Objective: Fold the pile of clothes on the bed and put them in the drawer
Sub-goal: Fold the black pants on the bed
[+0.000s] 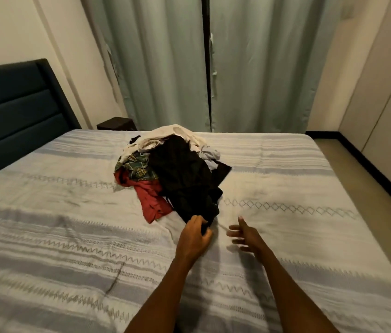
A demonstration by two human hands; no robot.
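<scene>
A pile of clothes [165,159] lies in the middle of the bed [57,236], which has a grey-and-white striped cover. On top sprawls a black garment [185,179]; beside it are a red shirt [151,200], a green plaid piece [137,167] and white items [175,133] at the back. My left hand [195,233] is closed on the near edge of the black garment. My right hand [245,233] hovers just to the right of it, fingers spread, holding nothing.
A dark blue headboard [14,111] stands at the left. Pale green curtains [213,63] hang behind the bed. A dark bedside unit [116,123] sits at the far corner. A cream wardrobe [386,111] lines the right wall, with a strip of floor [357,179] between it and the bed.
</scene>
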